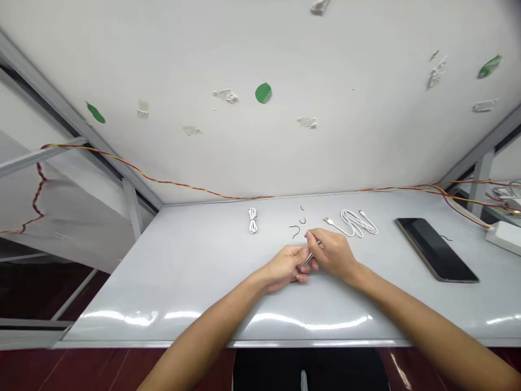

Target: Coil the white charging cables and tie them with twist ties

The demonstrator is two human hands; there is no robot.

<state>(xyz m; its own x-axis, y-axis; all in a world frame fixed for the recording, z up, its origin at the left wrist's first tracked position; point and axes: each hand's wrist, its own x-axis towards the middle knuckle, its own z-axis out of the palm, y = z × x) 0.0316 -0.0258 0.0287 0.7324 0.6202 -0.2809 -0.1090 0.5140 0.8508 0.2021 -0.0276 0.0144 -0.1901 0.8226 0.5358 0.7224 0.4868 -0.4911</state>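
My left hand (288, 267) and my right hand (331, 251) meet above the middle of the table, both closed on one folded white cable (308, 259). Only a short stretch of that cable shows between the fingers; its ends are hidden. Beyond my hands lie several short black twist ties (296, 231). A bundled white cable (253, 220), bound with a dark tie, rests to the left of them. Loosely coiled on the right is another white USB cable (355, 224), its plug pointing left.
A dark smartphone (437, 248) lies on the grey table (179, 271) at the right, a black tie beside it. A white power strip (504, 236) sits at the right edge. Twisted red and yellow wires (179, 184) run along the white back wall (171, 65).
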